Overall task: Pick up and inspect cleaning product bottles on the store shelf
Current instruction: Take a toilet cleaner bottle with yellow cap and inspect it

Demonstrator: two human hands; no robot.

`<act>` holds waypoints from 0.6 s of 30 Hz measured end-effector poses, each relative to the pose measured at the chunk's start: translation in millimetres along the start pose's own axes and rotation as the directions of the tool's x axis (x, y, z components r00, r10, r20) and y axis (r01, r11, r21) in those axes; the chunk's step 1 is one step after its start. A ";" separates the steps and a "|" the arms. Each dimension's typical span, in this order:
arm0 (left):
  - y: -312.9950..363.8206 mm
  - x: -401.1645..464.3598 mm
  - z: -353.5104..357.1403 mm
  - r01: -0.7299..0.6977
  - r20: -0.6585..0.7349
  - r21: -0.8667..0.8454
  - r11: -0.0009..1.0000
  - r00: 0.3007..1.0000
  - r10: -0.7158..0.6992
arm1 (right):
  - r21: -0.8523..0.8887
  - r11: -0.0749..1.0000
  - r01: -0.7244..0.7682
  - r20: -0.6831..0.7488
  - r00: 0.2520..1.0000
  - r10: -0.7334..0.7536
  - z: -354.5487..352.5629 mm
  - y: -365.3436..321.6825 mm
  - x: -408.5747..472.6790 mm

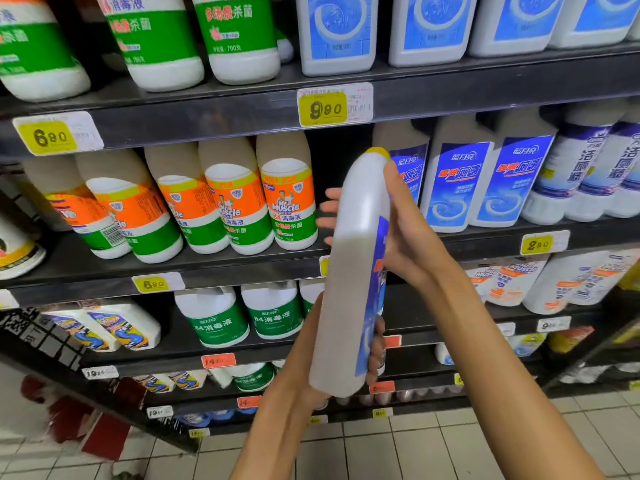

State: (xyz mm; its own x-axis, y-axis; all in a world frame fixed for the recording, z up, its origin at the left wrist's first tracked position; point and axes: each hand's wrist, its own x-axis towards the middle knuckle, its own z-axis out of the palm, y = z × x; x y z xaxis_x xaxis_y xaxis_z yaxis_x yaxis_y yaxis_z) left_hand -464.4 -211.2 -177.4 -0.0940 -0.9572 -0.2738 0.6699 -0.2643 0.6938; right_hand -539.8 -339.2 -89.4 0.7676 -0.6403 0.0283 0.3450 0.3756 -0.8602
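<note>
Holding a white toilet-cleaner bottle (349, 271) two-handed: right hand (405, 233) wrapping its upper body, left hand (375, 344) gripping the base; looking rigid, smooth, probably heavy with liquid.

Dark metal shelves (450, 95) carrying yellow price tags (323, 108) stand on a pale tiled floor (433, 445).

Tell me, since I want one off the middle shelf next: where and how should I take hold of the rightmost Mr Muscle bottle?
Probably grip the rightmost Mr Muscle bottle round its narrow shoulder above the orange label, coming from the front and its right. It stands upright at the end of its row, beside a dark empty gap where fingers fit; another bottle crowds its left side.
</note>
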 end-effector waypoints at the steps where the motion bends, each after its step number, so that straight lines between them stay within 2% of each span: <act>1: -0.5 -1.7 2.2 0.021 0.061 0.022 1.000 0.998 -0.022 | 0.034 0.999 -0.031 0.012 0.999 0.031 0.0 1.9 1.1; 3: -2.5 -1.8 3.1 0.018 0.046 0.080 0.997 0.999 -0.022 | 0.040 0.999 -0.013 0.001 1.000 0.013 -1.6 5.8 4.1; 7: 9.4 -11.1 4.8 -0.114 -0.077 0.132 0.985 0.989 0.125 | -0.240 0.969 0.060 -0.083 0.993 -0.082 -4.8 11.8 5.3; 9: 14.3 -19.3 6.9 -0.111 -0.082 0.110 0.988 0.989 0.120 | -0.240 0.970 0.041 -0.137 0.988 -0.075 -5.9 15.8 7.2; 13: 13.6 -31.6 16.7 -0.129 -0.033 0.060 0.990 0.991 0.131 | -0.090 0.977 -0.194 -0.249 0.954 0.166 -13.9 23.1 15.3; 15: 17.0 -30.4 35.5 -0.220 -0.091 0.289 0.932 0.962 0.256 | -0.035 0.950 -0.310 -0.229 0.928 0.294 -18.8 26.5 16.0; 16: 27.1 -33.1 39.8 -0.224 -0.205 0.375 0.900 0.926 0.316 | -0.030 0.931 -0.364 -0.222 0.910 0.349 -19.7 29.2 15.2; 17: 31.7 -34.8 45.1 -0.235 -0.275 0.317 0.919 0.905 0.326 | -0.029 0.911 -0.412 -0.224 0.891 0.396 -20.6 32.5 14.2; 18: 33.0 -36.4 49.0 -0.261 -0.261 0.236 0.936 0.911 0.320 | -0.019 0.895 -0.445 -0.224 0.875 0.430 -21.2 35.3 13.1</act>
State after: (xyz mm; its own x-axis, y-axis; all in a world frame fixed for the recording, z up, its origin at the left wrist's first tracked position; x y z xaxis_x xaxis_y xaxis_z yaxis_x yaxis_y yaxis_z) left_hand -475.0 -190.9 -112.0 0.3205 -0.9257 -0.2011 0.4775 -0.0255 0.8783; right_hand -529.0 -348.5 -130.2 0.6987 -0.5485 -0.4593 -0.0432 0.6084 -0.7925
